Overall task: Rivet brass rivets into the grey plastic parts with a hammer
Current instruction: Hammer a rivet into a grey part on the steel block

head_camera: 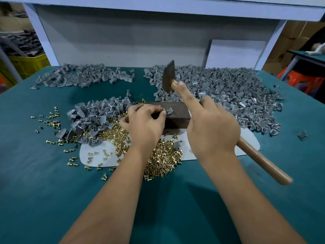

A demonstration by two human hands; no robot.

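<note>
The small grey plastic part (168,110) with a brass rivet sticking up out of it sat on top of the dark rectangular metal block (177,114), right at the fingertips of the left hand (145,123). That hand was pinching the part against the block, fingers curled in around it. The right hand (212,126) was wrapped round the wooden handle of the hammer (168,77), index finger laid straight along the handle toward the head. The dark steel head was up in the air, above and just behind the block, not touching the part.

Under the left wrist there was a big heap of loose brass rivets (162,155), spilling over a pale flat sheet (98,154) that ran under both hands. More rivets were scattered out to the left of that hand. Just left of the left hand, touching the rivet heap, was a pile of grey plastic parts (96,117). Beyond the right hand a much bigger spread of grey parts (225,87) covered the far right of the teal cloth-covered table (175,199), and another, thinner pile (82,75) lay far off beyond the left hand.
</note>
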